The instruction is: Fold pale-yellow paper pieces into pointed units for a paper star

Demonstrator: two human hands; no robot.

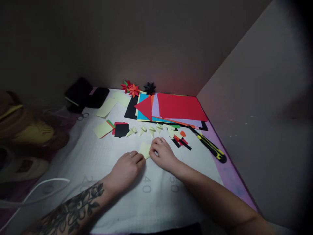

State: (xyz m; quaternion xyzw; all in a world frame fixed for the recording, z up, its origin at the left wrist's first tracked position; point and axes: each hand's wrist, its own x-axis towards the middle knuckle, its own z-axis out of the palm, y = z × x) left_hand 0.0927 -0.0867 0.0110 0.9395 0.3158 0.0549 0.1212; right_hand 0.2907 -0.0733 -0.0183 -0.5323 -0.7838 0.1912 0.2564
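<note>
Squarely between my two hands lies the small pale yellow paper sheet (144,148), flat on the white numbered cover (168,209); I take it as the clock's centre, with 12 o'clock toward the back wall. My left hand (130,167) rests its fingertips on the edge at 7 o'clock, though I cannot tell whether the thumb is tucked beneath. My right hand (163,154) is curled at 3 o'clock, thumb and forefinger together, seemingly pinching that side of the sheet. I judge this to be a folding step, so the left should act as anchor, pressing straight down without dragging, while the right lines up edge with edge before any crease is set. A light first press, then a firm run of the fingertip outward from the middle, ought to give a sharp line; creasing too soon would likely leave the corners skewed. Just beyond, at 12 o'clock, the row of folded yellow pieces (152,130) makes a handy gauge for size and angle. I'd keep my right elbow and wrist clear of the paper scraps (181,137) between 2 and 3 o'clock, and of the yellow-and-black utility knife (212,146) at 3 o'clock. The black squares (121,130), between 10 and 11 o'clock, sit safely apart from my left knuckles.
</note>
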